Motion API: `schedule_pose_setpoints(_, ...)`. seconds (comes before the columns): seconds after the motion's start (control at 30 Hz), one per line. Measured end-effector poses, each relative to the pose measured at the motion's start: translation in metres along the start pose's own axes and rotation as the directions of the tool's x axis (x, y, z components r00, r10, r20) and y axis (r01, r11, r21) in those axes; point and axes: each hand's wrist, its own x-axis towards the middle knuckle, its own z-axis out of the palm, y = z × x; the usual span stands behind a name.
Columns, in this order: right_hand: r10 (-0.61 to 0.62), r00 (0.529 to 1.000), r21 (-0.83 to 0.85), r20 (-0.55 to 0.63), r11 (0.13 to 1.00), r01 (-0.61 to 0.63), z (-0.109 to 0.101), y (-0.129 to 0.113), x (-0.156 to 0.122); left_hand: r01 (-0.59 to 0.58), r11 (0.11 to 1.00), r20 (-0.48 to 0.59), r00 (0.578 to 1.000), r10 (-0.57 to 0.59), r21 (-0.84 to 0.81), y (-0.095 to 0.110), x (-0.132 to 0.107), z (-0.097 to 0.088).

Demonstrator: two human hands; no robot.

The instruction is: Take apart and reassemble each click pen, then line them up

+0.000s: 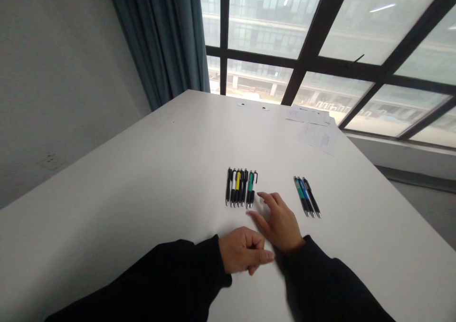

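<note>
A row of several click pens lies side by side in the middle of the white table, tips towards me. Among them are a black pen [228,187], a yellow pen [238,182] and a green pen [250,183]. My right hand [281,222] is just right of the row's near end, thumb and fingers apart, holding nothing visible. Its fingertips are close to the row's rightmost pen, a white one [254,185]; contact is unclear. Nearer to me, my left hand [244,250] is curled into a loose fist, nothing showing in it.
Right of my right hand lie 3 more pens: one green [301,194], one blue [306,196] and one black [312,197]. Papers [315,134] rest at the table's far right corner. Beyond the white table [142,184] are a blue curtain [167,37] and windows.
</note>
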Motion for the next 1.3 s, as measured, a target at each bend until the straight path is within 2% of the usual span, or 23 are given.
schedule_pose_setpoints(0.13, -0.039, 0.997, -0.037, 0.063, 0.998, 0.041, 0.003, -0.001, 0.006, 0.040, 0.998, -0.025, 0.999, -0.042, -0.046, 0.003, 0.001, 0.000)
schedule_pose_setpoints(0.4, -0.053, 0.997, -0.026, 0.055, 0.998, 0.055, 0.008, -0.006, 0.009, 0.011, 1.000, -0.021, 1.000, -0.011, -0.012, 0.002, 0.004, -0.001)
schedule_pose_setpoints(0.6, 0.000, 1.000, -0.053, 0.023, 0.999, 0.002, 0.009, -0.010, 0.012, -0.014, 1.000, -0.036, 0.999, 0.014, 0.000, -0.002, 0.002, -0.002)
schedule_pose_setpoints(0.83, 0.154, 0.983, -0.124, -0.100, 0.978, -0.165, 0.012, 0.002, 0.013, 0.013, 0.998, -0.062, 0.998, -0.017, -0.057, 0.000, -0.003, -0.003)
schedule_pose_setpoints(1.0, 0.187, 0.974, -0.142, -0.129, 0.969, -0.205, 0.012, 0.010, 0.014, 0.006, 0.993, -0.077, 0.997, -0.016, -0.121, -0.003, -0.005, -0.009)
schedule_pose_setpoints(1.07, 0.201, 0.970, -0.116, -0.135, 0.969, -0.217, 0.011, 0.013, 0.013, -0.010, 0.989, -0.110, 0.994, -0.007, -0.149, -0.006, -0.004, -0.013)
schedule_pose_setpoints(1.17, 0.257, 0.952, -0.014, -0.164, 0.965, -0.262, 0.008, 0.019, 0.007, -0.043, 0.972, -0.216, 0.976, -0.009, -0.233, -0.007, 0.000, -0.020)
schedule_pose_setpoints(1.23, 0.309, 0.937, 0.124, -0.163, 0.949, -0.291, 0.003, 0.023, -0.001, -0.094, 0.962, -0.298, 0.954, 0.014, -0.257, -0.005, 0.002, -0.024)
schedule_pose_setpoints(1.3, 0.327, 0.940, 0.315, -0.096, 0.906, -0.283, -0.002, 0.028, -0.011, -0.175, 0.944, -0.373, 0.926, 0.061, -0.280, -0.003, 0.004, -0.028)
